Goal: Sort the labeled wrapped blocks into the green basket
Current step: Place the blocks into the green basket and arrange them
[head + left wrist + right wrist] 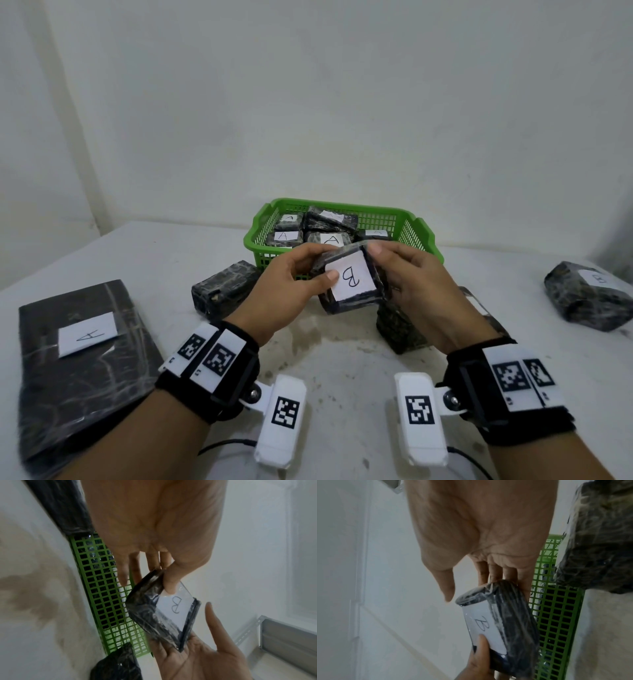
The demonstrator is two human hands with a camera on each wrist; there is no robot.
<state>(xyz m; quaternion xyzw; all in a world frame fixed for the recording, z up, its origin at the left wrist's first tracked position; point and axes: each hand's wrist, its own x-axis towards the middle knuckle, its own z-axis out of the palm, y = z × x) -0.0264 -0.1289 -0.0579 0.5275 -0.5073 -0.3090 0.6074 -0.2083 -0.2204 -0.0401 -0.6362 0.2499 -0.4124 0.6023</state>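
On head cam I see both hands, left hand (291, 291) and right hand (416, 291), gripping B block (352, 279) before green basket (416, 236); wrist cams hide basket's A blocks (284, 236).

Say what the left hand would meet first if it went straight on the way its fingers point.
The left hand already grips the B block, shared with the right hand. Pushed onward, away from the person, it would probably reach the green basket at its near wall; depth there is unclear.

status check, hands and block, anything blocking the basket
Both hands, left and right, grip the B block just in front of the green basket. Basket holds A blocks. Nothing in the way.
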